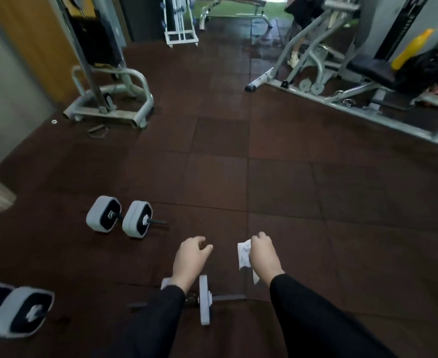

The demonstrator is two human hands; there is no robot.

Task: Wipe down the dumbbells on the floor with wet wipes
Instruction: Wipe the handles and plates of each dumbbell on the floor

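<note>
Head view: three dumbbells lie on the dark rubber-tiled floor (277, 177). The nearest dumbbell (204, 299) lies directly below the forearms, with one grey plate edge-on, a second plate partly hidden behind the left sleeve, and the bar projecting to both sides. A second dumbbell (125, 219) lies ahead and to the left, well apart from the hands; a third dumbbell (11, 310) lies at the lower left edge, partly cut off. The left hand (190, 259) hovers above the nearest dumbbell with fingers loosely curled and apart, holding nothing. The right hand (263, 257) is closed on a white wet wipe (244, 255), which hangs limp beside the palm. Handling estimate: each dumbbell is rigid and probably heavy, with blocky plates that should resist rolling; the bar between the plates is the proper hold point for steadying or turning it. The wet wipe is soft, light and damp; it will bunch and fold, so it should be pressed flat under the fingers when wiping. Damp metal may become slippery. Gym machine frames (114, 109) stand in the background, clear of the work area.
</note>
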